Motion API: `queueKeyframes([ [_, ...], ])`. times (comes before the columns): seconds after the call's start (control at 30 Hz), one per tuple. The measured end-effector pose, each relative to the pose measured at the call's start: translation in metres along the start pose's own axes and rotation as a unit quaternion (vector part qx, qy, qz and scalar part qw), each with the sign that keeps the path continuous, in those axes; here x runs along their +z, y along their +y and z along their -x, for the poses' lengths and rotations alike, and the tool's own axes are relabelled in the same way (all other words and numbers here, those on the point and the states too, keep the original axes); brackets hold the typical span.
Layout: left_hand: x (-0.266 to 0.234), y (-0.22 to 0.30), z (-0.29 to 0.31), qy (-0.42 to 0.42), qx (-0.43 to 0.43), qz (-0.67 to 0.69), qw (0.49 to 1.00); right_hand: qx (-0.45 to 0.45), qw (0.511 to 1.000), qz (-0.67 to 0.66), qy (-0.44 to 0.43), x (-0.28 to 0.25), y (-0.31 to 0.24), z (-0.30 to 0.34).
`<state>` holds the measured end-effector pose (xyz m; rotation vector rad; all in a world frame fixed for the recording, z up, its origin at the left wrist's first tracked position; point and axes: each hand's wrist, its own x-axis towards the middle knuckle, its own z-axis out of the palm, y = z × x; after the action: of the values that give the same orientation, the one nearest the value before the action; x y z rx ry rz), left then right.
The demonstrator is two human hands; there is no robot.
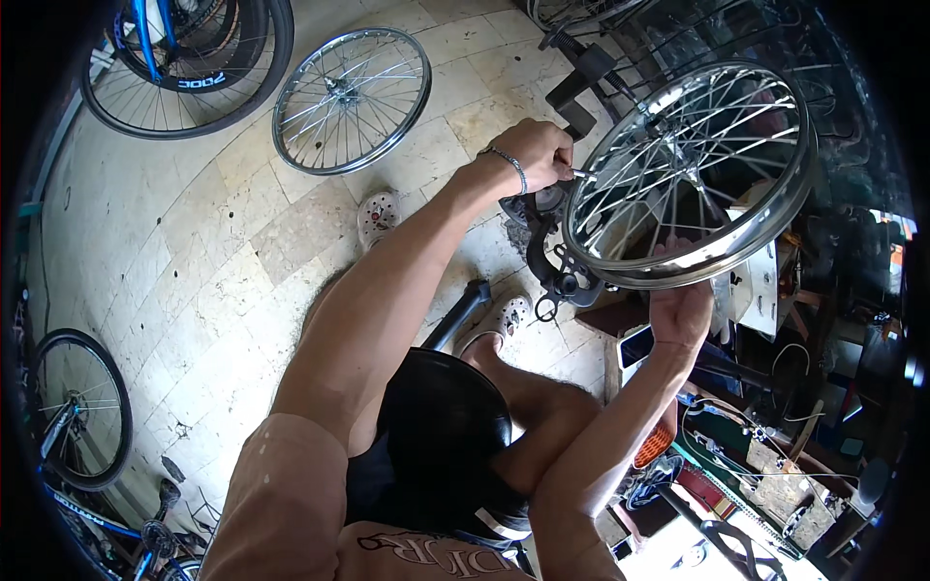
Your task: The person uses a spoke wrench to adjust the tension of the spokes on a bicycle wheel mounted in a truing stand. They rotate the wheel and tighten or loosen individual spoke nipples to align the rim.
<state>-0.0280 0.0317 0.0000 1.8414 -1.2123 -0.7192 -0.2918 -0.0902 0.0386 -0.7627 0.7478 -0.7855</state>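
Left hand [545, 155]: fingers curled in, thumb and fingertips pinching a slim silver tool [584, 175], its tip at the near-left edge of a spoked wheel [690, 177]. Wheel sits just right of that grip, tilted, bare metal rim, no tyre. Right hand [682, 308] below and right of the pinch, under the lower rim; some fingers visible through the spokes. Whether they close on the rim, cannot tell.

Beaded bracelet [524, 176] on the left wrist, just behind the pinch. Black metal stand [591, 70] just beyond the grip, up and to the right, its arm running up to the wheel. Second bare wheel [339, 87] on the tiled floor [194, 247], left of the grip and farther off. Tyred wheel [283, 58] of a blue bike [145, 44] farther left again. Pale clog [511, 315] below the grip, near; black rounded seat [450, 387] lower still.
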Motion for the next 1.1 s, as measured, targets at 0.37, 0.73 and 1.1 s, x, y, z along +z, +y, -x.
queueKeyframes([
  [0.37,0.007,0.002,-0.001,-0.001,-0.014,0.003,1.0,-0.011,0.997,0.072,-0.018,0.032,0.023,0.0],
  [0.73,0.011,-0.007,-0.003,-0.019,-0.025,-0.013,0.999,-0.007,0.994,0.108,0.008,0.04,0.027,0.002],
  [1.1,0.012,-0.004,-0.002,-0.022,-0.043,-0.009,0.999,-0.132,0.934,0.328,-0.057,0.076,0.028,0.018],
])
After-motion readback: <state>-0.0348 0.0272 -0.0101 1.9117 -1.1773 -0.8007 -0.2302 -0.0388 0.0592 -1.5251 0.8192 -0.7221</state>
